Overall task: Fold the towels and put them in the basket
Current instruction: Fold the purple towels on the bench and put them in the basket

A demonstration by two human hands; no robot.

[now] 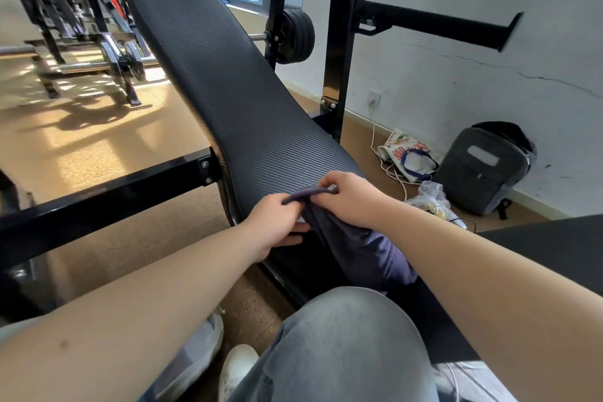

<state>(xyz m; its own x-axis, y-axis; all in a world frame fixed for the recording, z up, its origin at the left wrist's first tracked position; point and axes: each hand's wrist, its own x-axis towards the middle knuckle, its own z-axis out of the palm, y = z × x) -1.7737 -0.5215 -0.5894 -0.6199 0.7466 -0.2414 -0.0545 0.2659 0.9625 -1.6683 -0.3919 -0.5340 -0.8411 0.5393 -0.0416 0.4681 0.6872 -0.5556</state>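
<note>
Two hands: both hold one dark blue towel (365, 251) at the near end of the black bench pad (222, 81).
Left hand (277, 222): fingers curled, thumb and forefinger pinching the towel's bunched top hem at its left end.
Right hand (349, 197): fingers curled over, pinching the same hem just beside the left hand.
Towel position: the hem is held just over the pad's near end, and the rest hangs down toward the person, ending near the raised knee (342, 346) in jeans.
Long axis: it runs from the fingers down and to the right, toward the knee. The held hem lies crosswise and is short.
Key relation: the hands are almost touching, so the cloth between them is gathered. The free length lies below the fingers and nearer the body, under the right forearm.
Next move, by my judgement: the hands should part along the hem, then lay the towel forward onto the pad beyond the fingers.
Basket: not in view.
Stage: folding seems barely begun.
</note>
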